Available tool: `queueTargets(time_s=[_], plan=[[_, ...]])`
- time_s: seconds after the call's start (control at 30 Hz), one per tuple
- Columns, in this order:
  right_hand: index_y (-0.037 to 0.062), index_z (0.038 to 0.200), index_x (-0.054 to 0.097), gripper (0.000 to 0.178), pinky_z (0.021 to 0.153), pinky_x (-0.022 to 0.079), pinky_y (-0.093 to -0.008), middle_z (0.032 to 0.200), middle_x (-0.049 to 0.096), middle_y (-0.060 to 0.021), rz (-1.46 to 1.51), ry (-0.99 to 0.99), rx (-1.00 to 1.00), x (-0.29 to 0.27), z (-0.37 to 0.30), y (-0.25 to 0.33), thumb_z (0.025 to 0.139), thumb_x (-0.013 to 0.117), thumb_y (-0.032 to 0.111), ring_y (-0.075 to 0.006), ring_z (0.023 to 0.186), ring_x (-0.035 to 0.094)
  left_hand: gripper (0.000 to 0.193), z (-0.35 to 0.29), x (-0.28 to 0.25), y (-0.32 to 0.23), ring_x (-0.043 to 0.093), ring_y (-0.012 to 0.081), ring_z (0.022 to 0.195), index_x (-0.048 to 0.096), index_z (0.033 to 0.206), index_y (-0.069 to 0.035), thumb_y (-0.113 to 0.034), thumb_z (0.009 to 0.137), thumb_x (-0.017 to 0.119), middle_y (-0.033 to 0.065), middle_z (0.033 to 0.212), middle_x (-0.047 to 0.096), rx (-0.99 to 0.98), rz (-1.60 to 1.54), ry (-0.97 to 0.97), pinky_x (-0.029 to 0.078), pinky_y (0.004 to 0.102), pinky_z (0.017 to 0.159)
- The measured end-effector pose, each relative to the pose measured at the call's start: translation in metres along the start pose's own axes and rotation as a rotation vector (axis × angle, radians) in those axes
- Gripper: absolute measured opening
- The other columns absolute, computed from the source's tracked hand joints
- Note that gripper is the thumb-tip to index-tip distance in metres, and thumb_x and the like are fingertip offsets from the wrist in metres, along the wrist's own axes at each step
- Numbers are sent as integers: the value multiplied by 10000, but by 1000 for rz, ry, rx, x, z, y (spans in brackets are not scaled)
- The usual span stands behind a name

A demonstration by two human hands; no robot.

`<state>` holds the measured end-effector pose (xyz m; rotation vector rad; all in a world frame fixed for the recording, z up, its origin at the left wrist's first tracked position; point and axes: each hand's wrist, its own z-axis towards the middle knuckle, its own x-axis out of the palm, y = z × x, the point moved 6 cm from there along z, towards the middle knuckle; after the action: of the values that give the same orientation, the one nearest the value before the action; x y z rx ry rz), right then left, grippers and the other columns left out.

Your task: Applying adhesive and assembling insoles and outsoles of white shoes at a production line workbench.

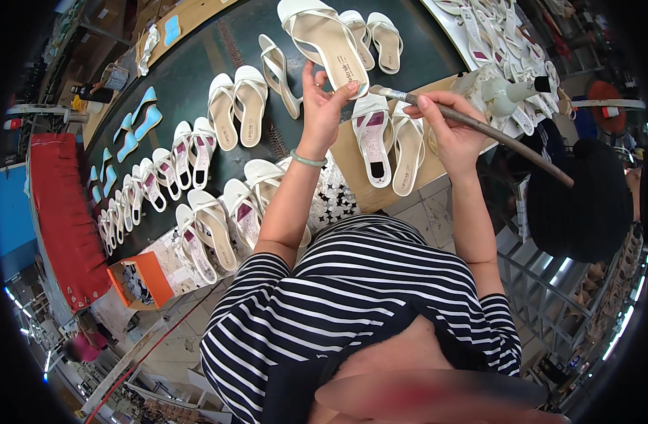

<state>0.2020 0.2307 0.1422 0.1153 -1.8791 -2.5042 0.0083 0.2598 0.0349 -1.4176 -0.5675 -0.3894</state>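
Over the desk [175, 92], my left fingers [345, 91] pinch a smooth white sandal [338, 58], its toe cut off above, while my right fingers [430, 108] grip a round-handled brush [514, 145] with indistinct bristles.

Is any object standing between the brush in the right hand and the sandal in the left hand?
Nothing visible is. The brush in the right hand has its bristles right by the heel end of the sandal held in the left hand; I cannot tell whether they touch.

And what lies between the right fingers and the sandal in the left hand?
The front of the brush, its tip by the heel of that sandal, in the head view.
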Motion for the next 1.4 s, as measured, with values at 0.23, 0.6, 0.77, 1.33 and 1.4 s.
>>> queueTargets(time_s=[0.23, 0.6, 0.77, 1.33, 1.4], plan=[[-35, 873, 690, 68, 617, 525, -220, 775, 690, -82, -250, 30, -200, 2, -6, 12, 819, 698, 5, -125, 679, 674, 941, -13, 11, -8, 605, 262, 1033, 17, 1464, -19, 91, 789, 664, 123, 1150, 440, 64, 33, -43, 547, 357, 865], [-19, 838, 679, 63, 583, 512, -248, 776, 682, -103, -395, 57, -361, 8, -13, 28, 781, 706, -13, -167, 659, 663, 923, -23, 28, -15, 592, 244, 1048, 36, 1464, -37, 78, 800, 667, 104, 1154, 425, 138, 90, -31, 536, 345, 879], [-42, 853, 666, 67, 611, 522, -254, 804, 687, -120, -421, 122, -405, 14, -18, 41, 790, 690, -38, -182, 685, 669, 937, -24, 29, -17, 605, 254, 1024, 22, 1459, -60, 108, 792, 658, 105, 1132, 421, 170, 101, -35, 561, 347, 847], [-29, 825, 678, 48, 606, 511, -252, 785, 684, -111, -412, 102, -348, 0, -8, 44, 784, 701, -22, -175, 667, 656, 901, -32, 37, -24, 569, 241, 1097, 66, 1461, -39, 62, 802, 672, 110, 1196, 425, 126, 99, 21, 531, 353, 893], [-32, 831, 677, 55, 615, 516, -255, 794, 686, -118, -419, 101, -381, 0, -8, 45, 782, 701, -29, -183, 676, 659, 898, -32, 37, -25, 569, 243, 1098, 69, 1461, -39, 60, 803, 672, 110, 1202, 424, 113, 101, 14, 532, 354, 894]])
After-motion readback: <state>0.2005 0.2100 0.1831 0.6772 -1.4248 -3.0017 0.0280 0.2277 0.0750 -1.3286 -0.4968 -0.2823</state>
